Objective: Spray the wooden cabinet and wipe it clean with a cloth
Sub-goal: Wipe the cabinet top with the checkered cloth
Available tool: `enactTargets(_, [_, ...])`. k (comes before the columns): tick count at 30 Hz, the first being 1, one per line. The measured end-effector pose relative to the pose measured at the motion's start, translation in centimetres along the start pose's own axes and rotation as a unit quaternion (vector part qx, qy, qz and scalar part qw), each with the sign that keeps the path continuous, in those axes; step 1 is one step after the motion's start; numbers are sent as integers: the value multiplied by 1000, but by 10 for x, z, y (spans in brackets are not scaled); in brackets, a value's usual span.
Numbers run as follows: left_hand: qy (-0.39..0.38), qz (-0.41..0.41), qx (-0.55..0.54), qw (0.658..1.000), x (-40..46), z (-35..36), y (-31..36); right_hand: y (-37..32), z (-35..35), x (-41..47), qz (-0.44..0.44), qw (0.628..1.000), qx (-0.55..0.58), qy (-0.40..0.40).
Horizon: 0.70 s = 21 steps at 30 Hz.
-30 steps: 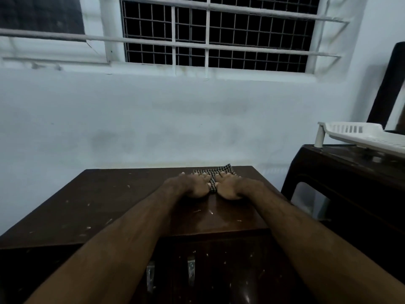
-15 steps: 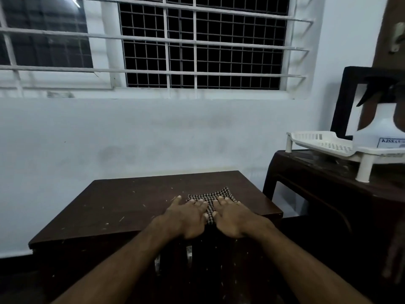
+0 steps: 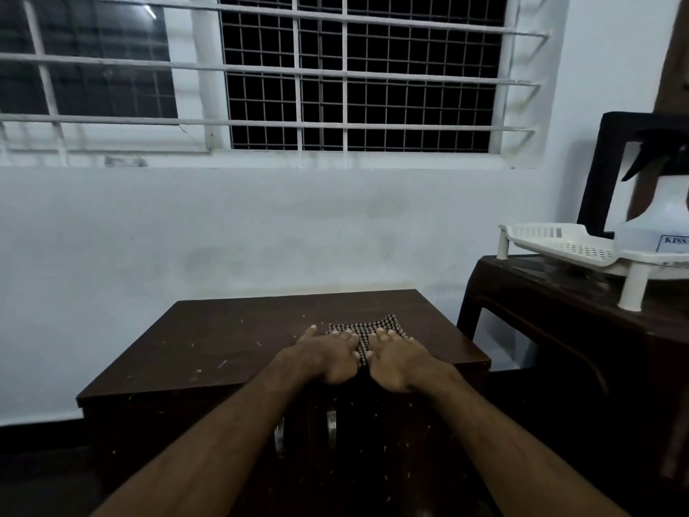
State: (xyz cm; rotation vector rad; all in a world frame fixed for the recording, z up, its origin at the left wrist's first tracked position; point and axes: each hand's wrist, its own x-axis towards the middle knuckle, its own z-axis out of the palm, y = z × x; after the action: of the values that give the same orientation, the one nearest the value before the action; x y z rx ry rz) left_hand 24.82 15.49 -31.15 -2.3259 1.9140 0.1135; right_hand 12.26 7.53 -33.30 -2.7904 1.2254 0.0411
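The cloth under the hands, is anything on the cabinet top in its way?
Nothing visible blocks it. Both hands, left hand and right hand, rest flat on the cloth, and the cabinet top shows only small specks.

A pale wall (image 3: 261, 233) carries a barred window (image 3: 358, 76), dark outside. At the right stands a dark side table (image 3: 559, 315) with a white plastic rack (image 3: 559, 244). The floor is perhaps dark.

Left hand (image 3: 328, 358) and right hand (image 3: 400, 361) press checked cloth (image 3: 367, 328) flat on wooden cabinet (image 3: 223, 337).
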Motion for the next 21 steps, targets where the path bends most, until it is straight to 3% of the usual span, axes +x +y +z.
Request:
enactTargets(12, [38, 23, -36, 998, -18, 15, -13, -21, -2, -16, 14, 1000, 4, -11])
enactTargets(21, [13, -6, -43, 999, -7, 13, -49, -47, -4, 8, -6, 1000, -4, -19])
